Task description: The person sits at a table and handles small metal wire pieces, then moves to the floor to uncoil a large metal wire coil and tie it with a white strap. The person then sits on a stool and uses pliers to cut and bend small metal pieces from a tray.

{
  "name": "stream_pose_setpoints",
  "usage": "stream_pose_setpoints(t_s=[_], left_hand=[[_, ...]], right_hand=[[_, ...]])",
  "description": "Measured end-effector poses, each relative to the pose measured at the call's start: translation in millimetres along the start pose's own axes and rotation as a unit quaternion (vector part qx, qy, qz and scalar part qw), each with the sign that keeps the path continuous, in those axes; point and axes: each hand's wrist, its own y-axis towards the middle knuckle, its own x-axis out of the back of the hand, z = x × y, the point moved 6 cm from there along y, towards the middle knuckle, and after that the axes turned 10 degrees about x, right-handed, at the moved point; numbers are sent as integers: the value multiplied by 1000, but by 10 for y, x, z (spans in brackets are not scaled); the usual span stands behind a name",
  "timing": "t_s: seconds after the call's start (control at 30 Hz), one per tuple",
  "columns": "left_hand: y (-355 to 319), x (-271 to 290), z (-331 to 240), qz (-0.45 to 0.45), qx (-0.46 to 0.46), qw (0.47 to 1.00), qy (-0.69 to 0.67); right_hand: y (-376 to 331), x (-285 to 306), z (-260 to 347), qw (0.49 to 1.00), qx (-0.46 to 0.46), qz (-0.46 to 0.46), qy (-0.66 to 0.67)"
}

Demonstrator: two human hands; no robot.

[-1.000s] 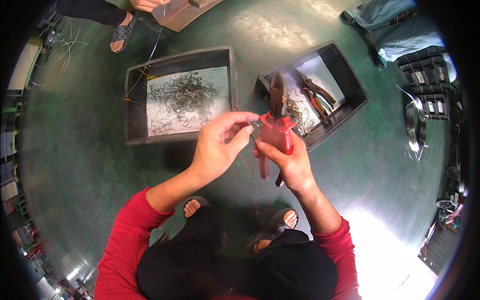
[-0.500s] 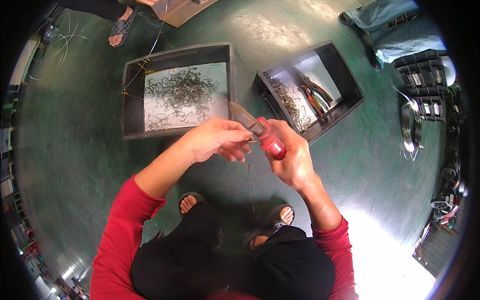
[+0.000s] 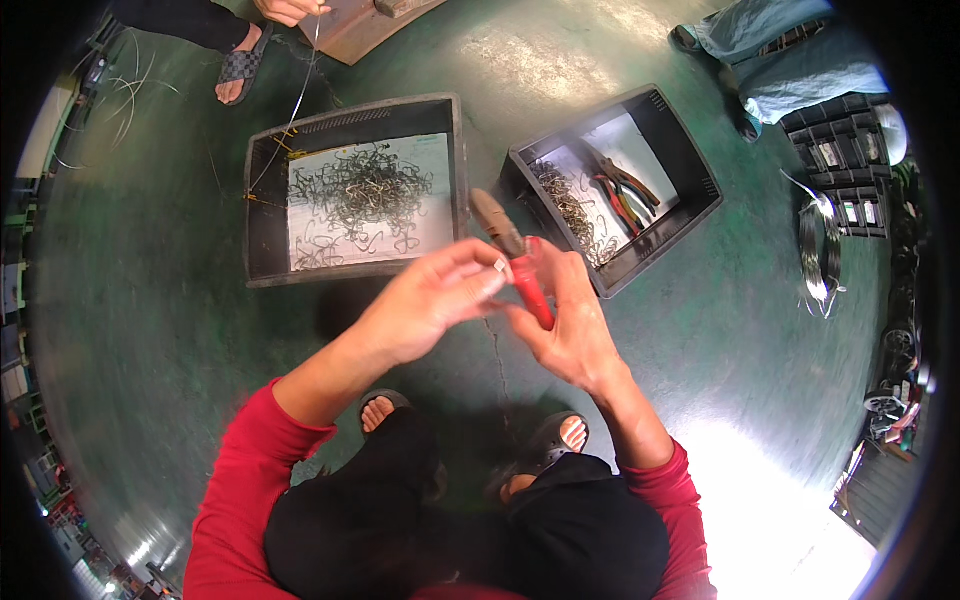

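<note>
My right hand (image 3: 575,325) is wrapped round the red handles of a pair of pliers (image 3: 498,225), whose dark jaws point up and to the left. Close beside the handles, my left hand (image 3: 435,300) is closed in a pinch. A small, pale piece of wire (image 3: 501,266) shows at its fingertips, too blurred to make out its shape. Beyond my left hand stands a black crate (image 3: 458,180) holding a heap of bent wire hooks (image 3: 365,195). Farther right, a second black crate (image 3: 690,220) contains more small metal pieces (image 3: 572,210) and pliers with dark and red handles (image 3: 625,190).
At the far left, another person's hand (image 3: 290,10) holds a long wire (image 3: 303,90) reaching into the left crate, near a wooden block (image 3: 350,30). Another person's legs (image 3: 800,80) are at the far right. A wire coil (image 3: 820,250) lies on the right.
Both hands have turned slightly, and my left fingers have come up against the plier handles. The pliers' jaws have shifted a little to the right. The other person's hand has come farther into view.
</note>
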Motion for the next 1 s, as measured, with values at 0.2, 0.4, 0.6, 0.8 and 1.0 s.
stream_pose_setpoints(t_s=[0.2,0.4,0.6,0.8,1.0], left_hand=[[123,336,128,-54,15,993,104],[283,1658,-163,-349,-109,848,383],[474,1749,-280,-402,-153,652,624],[-46,735,-828,-288,-199,724,595],[-1049,-855,-963,-100,-94,762,633]], right_hand=[[-14,-87,-198,997,-30,45,-56],[-288,-599,-1054,984,-113,38,-131],[-572,-965,-1671,943,-140,81,-290],[-566,-750,-1496,946,-58,100,-304],[-1502,163,-1150,937,-275,178,-120]])
